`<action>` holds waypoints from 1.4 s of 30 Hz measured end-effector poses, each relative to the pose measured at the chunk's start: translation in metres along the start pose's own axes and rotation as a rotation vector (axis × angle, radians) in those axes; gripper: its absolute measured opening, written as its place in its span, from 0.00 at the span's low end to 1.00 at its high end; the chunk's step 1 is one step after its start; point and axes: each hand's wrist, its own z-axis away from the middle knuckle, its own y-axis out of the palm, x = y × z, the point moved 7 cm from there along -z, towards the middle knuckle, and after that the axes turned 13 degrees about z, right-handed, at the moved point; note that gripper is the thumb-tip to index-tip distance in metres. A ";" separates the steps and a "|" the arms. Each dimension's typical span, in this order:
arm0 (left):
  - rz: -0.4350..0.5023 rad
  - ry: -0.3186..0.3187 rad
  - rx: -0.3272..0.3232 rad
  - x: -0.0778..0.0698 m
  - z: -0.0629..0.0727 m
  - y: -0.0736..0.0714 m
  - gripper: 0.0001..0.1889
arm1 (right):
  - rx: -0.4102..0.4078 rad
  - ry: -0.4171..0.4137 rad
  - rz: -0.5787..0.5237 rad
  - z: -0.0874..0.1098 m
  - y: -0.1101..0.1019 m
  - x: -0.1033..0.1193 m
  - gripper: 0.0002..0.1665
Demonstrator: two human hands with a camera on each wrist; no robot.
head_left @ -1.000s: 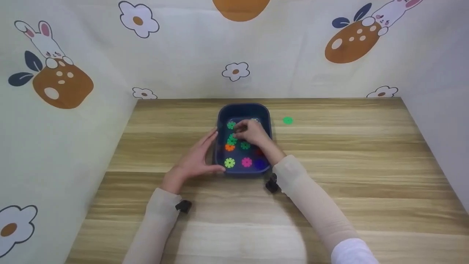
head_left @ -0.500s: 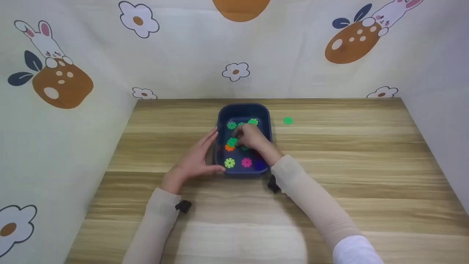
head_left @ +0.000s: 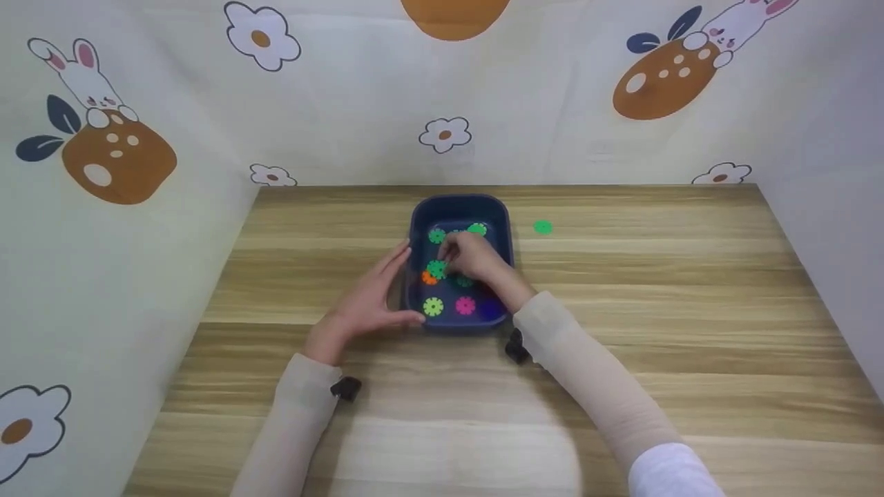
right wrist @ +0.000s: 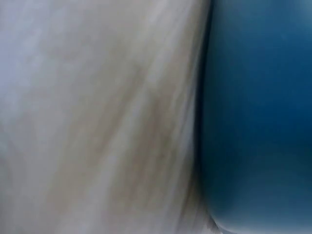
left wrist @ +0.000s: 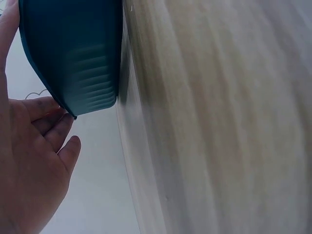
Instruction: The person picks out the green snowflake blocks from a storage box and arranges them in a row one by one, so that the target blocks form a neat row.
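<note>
A green disc [head_left: 436, 269] lies in the blue tray [head_left: 458, 211], overlapping an orange disc [head_left: 427, 277]. The right hand [head_left: 475, 257] is at its edge, fingers curled; whether they pinch it, I can't tell. The left hand [head_left: 371, 295], thumb and fingers spread, touches the tray's left side. Another green disc [head_left: 543, 227] lies on the table [head_left: 642, 310].
</note>
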 end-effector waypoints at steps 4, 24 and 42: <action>-0.002 -0.006 0.000 0.000 0.000 0.000 0.63 | -0.009 -0.011 -0.029 0.001 -0.002 0.001 0.07; 0.003 -0.019 -0.012 0.000 0.001 0.000 0.62 | 0.017 0.021 -0.163 0.002 -0.005 -0.001 0.08; -0.021 -0.007 -0.009 -0.002 0.000 -0.001 0.62 | -0.077 -0.017 -0.206 0.005 -0.018 0.006 0.07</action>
